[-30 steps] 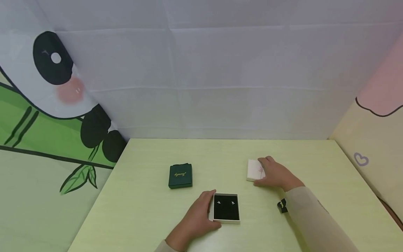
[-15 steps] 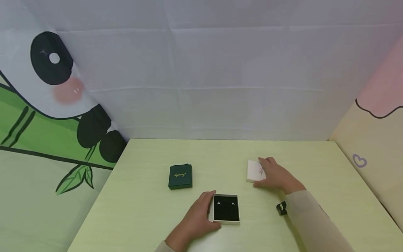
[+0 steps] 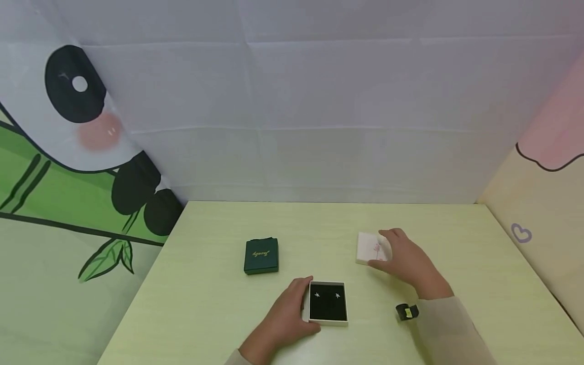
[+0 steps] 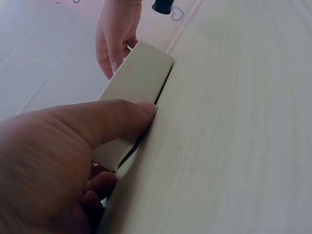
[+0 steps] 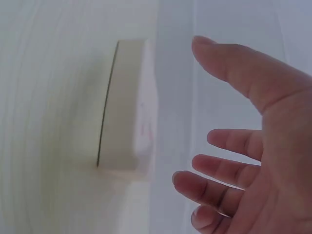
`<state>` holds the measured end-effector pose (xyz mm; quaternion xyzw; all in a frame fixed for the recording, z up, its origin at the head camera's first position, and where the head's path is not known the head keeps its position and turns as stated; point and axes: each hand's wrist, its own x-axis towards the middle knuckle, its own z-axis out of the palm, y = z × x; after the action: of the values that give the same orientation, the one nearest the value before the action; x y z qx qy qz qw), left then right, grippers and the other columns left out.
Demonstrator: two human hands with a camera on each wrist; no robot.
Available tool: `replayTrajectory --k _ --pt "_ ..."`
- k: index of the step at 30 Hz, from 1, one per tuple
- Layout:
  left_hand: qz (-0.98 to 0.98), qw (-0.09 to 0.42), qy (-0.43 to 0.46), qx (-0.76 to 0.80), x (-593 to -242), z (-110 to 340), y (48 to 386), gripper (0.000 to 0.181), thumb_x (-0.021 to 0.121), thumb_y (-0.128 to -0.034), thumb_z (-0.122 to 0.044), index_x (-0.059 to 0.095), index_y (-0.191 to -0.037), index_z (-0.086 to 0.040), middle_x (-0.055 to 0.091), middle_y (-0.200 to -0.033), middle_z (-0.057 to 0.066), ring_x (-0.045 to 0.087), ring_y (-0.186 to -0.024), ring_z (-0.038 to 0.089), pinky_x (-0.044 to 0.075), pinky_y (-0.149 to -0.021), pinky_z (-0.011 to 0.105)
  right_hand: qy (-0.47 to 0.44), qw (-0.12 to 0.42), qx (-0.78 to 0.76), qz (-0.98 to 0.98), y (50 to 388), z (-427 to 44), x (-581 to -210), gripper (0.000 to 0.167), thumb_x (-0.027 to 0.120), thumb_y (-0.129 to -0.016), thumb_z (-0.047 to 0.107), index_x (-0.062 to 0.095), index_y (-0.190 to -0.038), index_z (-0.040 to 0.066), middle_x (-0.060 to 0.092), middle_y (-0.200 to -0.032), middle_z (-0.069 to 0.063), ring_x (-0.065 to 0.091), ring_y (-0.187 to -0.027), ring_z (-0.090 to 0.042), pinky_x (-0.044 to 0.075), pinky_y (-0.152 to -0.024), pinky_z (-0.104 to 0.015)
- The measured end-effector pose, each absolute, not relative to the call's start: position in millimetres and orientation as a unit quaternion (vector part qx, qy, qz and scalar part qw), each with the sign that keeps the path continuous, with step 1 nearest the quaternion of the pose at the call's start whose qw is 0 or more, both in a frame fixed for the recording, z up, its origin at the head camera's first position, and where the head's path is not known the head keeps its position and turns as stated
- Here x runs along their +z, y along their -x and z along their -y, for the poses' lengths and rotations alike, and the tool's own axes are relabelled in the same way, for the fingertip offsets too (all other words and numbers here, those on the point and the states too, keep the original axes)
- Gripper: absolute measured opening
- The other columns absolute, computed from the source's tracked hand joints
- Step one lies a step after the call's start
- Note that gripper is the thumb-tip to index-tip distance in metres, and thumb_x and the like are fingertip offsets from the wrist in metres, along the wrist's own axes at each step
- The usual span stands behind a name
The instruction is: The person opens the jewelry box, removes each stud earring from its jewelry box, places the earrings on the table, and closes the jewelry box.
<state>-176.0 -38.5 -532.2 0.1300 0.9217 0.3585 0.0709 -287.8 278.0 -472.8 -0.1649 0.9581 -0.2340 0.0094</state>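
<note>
The left hand [image 3: 285, 317] grips the left side of an open white box [image 3: 328, 322], thumb at its near corner and fingers at the far one. Inside the box, two small star-shaped studs sit on a black pad [image 3: 327, 306]. In the left wrist view, the thumb of the left hand [image 4: 63, 146] presses the box wall [image 4: 141, 73]. The right hand [image 3: 408, 263] is just above and right of a white lid [image 3: 366, 247] with a pink print. From the right wrist view, the fingers of the right hand [image 5: 243, 161] stand apart from the lid [image 5: 122, 107], holding nothing.
A dark green box [image 3: 261, 256] with gold lettering lies left of the lid on the pale table [image 3: 205, 304]. By the right sleeve is a small black object [image 3: 407, 312] with a yellow-green patch. A white cloth [image 3: 310, 126] hangs behind the table.
The right hand has let go of the white lid and moved slightly up and to the right. More of the lid and the small black object now shows. The left hand stays at its box.
</note>
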Motion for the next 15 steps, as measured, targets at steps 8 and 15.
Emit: replayTrajectory --k 8,15 --pt "-0.921 0.072 -0.129 0.361 -532 39 176 0.104 0.093 -0.0685 -0.028 0.038 -0.156 -0.011 0.048 -0.147 -0.001 0.051 -0.127 0.02 0.044 -0.108 0.046 0.173 -0.022 -0.277 -0.945 260 -260 -463 0.064 0.077 -0.091 0.042 0.058 -0.139 0.004 0.059 -0.133 -0.011 0.06 -0.096 -0.025 0.052 -0.077 -0.042" --pt "-0.923 0.059 -0.134 0.355 -531 38 176 0.105 0.093 -0.068 -0.028 0.038 -0.156 -0.01 0.048 -0.147 0.001 0.052 -0.127 0.021 0.043 -0.109 0.044 0.194 -0.042 -0.283 -0.938 244 -242 -462 0.053 0.078 -0.091 0.035 0.063 -0.134 0.006 0.065 -0.126 -0.006 0.059 -0.092 -0.024 0.049 -0.075 -0.039"
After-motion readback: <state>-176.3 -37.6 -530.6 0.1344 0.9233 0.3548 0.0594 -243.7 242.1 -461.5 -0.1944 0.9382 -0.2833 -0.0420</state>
